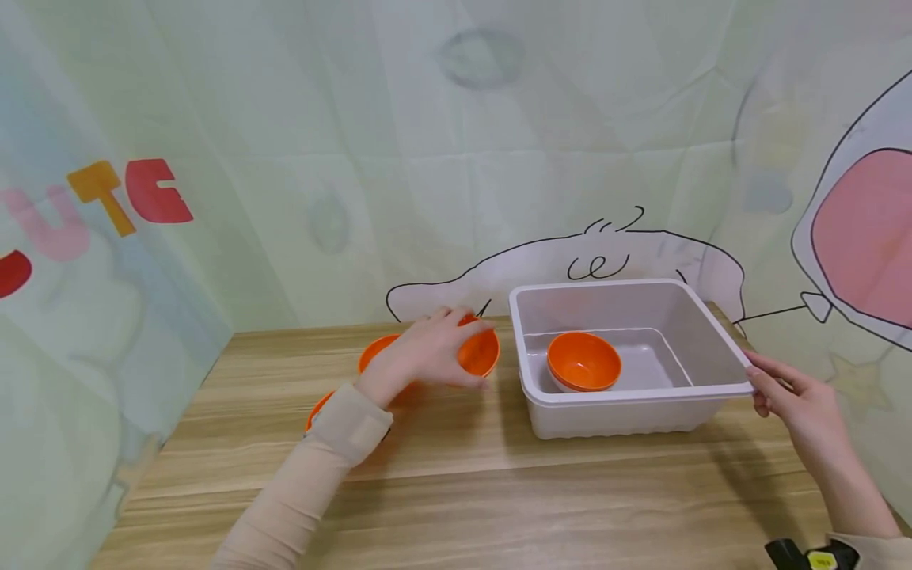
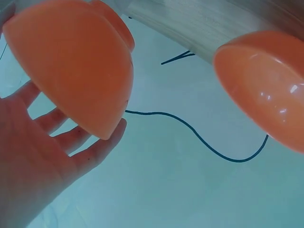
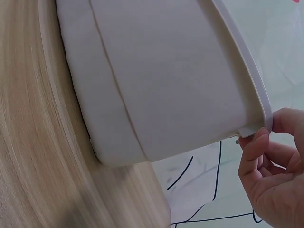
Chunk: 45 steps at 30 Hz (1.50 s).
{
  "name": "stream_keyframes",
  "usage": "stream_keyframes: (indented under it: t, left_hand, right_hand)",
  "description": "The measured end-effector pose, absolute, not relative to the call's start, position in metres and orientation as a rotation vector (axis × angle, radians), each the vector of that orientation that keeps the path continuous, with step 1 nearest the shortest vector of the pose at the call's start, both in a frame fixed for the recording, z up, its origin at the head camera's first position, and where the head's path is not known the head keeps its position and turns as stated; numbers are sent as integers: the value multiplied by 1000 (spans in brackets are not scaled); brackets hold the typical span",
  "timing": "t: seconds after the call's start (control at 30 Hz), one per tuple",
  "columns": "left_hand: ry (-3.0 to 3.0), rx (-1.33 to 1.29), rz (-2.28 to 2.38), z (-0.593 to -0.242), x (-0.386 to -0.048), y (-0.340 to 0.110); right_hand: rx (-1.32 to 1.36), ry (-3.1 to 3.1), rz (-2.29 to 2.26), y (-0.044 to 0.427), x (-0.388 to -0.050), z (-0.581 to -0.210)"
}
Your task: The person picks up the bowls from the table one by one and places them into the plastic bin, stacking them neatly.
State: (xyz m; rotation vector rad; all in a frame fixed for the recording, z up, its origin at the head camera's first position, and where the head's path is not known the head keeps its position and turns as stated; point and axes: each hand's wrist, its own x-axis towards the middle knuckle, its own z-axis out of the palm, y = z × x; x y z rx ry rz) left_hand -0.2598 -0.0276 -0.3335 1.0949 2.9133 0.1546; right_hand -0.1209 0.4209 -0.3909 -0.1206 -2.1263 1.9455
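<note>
My left hand (image 1: 431, 348) holds an orange bowl (image 1: 480, 354) above the table, to the left of a pale grey plastic bin (image 1: 613, 418). In the left wrist view, that bowl (image 2: 76, 61) is tilted, with the fingers spread along its rim. Two more orange bowls are partly hidden behind the left hand and forearm: one bowl (image 1: 375, 348) further back, another bowl (image 1: 317, 410) nearer. Inside the bin, at its left, sits another orange bowl (image 1: 584, 360). My right hand (image 1: 801, 404) pinches the bin's rim at the front right corner, thumb and fingers on either side.
The wood-grain table (image 1: 456, 507) carries the bin and the bowls. A printed curtain (image 1: 399, 158) with cartoon drawings and letters hangs right behind the table's back edge and along the left side.
</note>
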Motion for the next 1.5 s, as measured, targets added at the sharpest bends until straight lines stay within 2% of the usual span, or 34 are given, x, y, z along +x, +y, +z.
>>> stream_keyframes:
  t: [1.5]
  left_hand:
    - [2799, 1302, 34, -274, -268, -11]
  right_hand:
    - [-71, -2065, 1966, 419, -120, -398]
